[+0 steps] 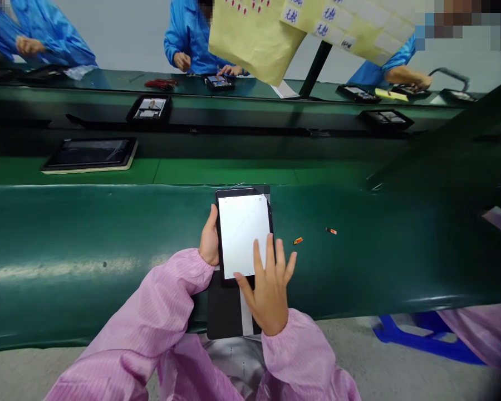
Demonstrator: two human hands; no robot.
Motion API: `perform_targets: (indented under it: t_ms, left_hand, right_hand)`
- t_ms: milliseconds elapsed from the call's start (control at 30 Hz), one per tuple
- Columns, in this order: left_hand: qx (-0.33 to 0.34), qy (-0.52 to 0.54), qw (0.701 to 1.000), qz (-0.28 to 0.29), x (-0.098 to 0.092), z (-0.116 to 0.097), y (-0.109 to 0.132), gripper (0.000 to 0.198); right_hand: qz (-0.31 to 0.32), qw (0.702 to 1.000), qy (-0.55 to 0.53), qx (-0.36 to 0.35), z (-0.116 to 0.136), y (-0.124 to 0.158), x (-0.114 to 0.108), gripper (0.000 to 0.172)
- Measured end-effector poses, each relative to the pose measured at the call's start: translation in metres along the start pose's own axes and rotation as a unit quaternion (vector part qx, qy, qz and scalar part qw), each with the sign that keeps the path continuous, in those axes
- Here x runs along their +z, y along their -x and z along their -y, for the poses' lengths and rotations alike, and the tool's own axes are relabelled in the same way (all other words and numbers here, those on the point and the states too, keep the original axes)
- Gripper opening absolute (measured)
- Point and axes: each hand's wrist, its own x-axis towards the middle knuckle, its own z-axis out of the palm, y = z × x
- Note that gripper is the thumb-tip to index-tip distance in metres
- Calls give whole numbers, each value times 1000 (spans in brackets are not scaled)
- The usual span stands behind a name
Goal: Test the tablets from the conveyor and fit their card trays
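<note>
A black-framed tablet [240, 234] with a lit, nearly blank white screen is tilted up in front of me. My left hand [210, 239] grips its left edge, the thumb along the frame and the other fingers hidden behind. Over the lower right of the screen, my right hand [269, 289] is spread with its fingers apart; whether the fingertips touch the glass I cannot tell. Beneath the tablet, a dark flat panel with a pale stripe [225, 312] reaches over the table's front edge. Two small orange-and-yellow pieces [298, 240] [331, 230] lie to the right.
The green-covered table [87, 239] spans the view. Another dark tablet [92, 153] lies at the back left. Open devices sit along the conveyor [151, 108], where co-workers in blue handle parts. Yellow paper sheets [254, 39] hang overhead. A blue stool [426, 337] stands at the lower right.
</note>
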Motion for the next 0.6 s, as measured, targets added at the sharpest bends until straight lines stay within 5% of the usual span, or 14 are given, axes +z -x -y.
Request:
perform_targets:
  t_ms: [200,467,600]
  left_hand:
    - [1,-11,1000,-18,0,0,-1,60]
    - [-47,-19,999,-13,2,-6,10,62]
    - [-73,-82,989,-100,-3,-1,23,62]
  right_hand:
    - [-11,995,-43,-84,12,4,-6,58]
    - [4,993,-116,26,-34,15,-12,57]
    - [7,981,-179,79,-55,24,-10,60]
